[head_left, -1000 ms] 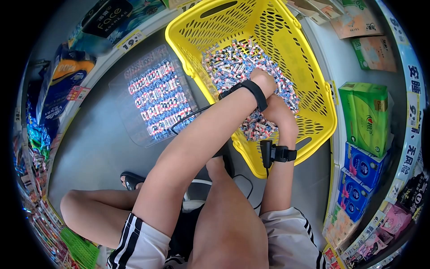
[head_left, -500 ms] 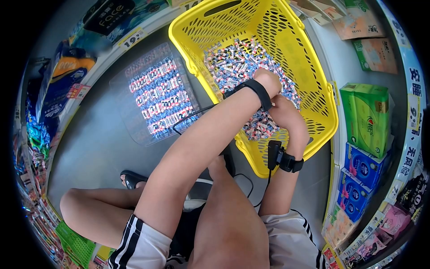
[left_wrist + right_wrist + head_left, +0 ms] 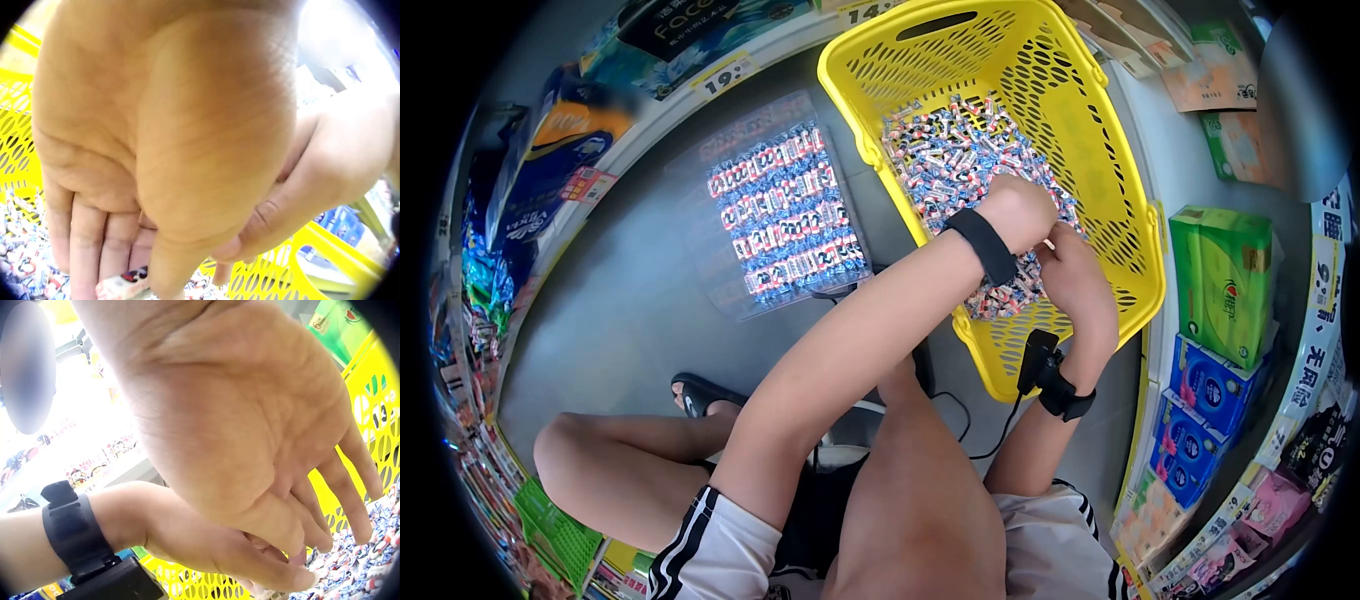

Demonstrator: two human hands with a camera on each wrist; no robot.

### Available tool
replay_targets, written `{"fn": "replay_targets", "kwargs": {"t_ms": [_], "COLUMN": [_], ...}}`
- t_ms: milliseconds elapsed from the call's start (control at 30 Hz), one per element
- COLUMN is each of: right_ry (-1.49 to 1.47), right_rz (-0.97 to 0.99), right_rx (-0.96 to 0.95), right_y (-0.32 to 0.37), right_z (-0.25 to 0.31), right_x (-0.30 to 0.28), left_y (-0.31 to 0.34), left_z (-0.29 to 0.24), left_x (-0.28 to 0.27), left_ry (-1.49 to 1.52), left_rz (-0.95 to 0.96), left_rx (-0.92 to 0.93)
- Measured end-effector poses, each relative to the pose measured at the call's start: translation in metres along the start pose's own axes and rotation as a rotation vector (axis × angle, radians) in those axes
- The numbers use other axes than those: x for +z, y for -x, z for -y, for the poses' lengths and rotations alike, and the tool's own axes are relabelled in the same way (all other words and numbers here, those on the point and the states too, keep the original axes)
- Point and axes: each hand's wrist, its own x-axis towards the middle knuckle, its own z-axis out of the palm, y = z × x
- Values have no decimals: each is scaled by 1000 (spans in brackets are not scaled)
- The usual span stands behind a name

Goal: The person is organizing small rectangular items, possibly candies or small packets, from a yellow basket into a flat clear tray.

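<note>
My left hand (image 3: 1020,212) is inside the yellow basket (image 3: 1135,215), over a loose heap of wrapped candies (image 3: 945,150). In the left wrist view its thumb and fingers pinch one wrapped candy (image 3: 125,286) with a white, red and black wrapper. Beside it, thumb close to the left hand, is my right hand (image 3: 1082,285). In the right wrist view its thumb and index finger come together while the other fingers spread out over the heap; I cannot tell whether anything is between them.
Left of the basket, a clear plastic box (image 3: 725,235) on the floor holds candies in neat rows. Shelves stand on both sides, with a green tissue pack (image 3: 1225,285) and blue packs (image 3: 1200,400) on the right. A cable (image 3: 970,425) runs near my legs.
The head view has shifted, so the basket and box appear farther right. My right wrist has swung right and back towards my body; both hands remain close together over the candies.
</note>
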Motion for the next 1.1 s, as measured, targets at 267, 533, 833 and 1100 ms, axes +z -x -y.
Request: {"fn": "replay_targets", "kwargs": {"t_ms": [267, 533, 833, 1100], "right_ry": [-241, -277, -463, -544], "right_rz": [-165, -329, -402, -372], "right_rx": [-66, -69, -214, -329], "right_y": [-3, -8, -6, -4], "right_z": [38, 80, 127, 166], "right_x": [-7, -11, -4, 9], "left_y": [50, 79, 125, 178], "left_z": [18, 24, 37, 55], "left_x": [-36, -49, -62, -70], "left_ry": [129, 153, 146, 236], "left_rz": [-262, -605, -852, -805], "left_rx": [19, 51, 86, -37]}}
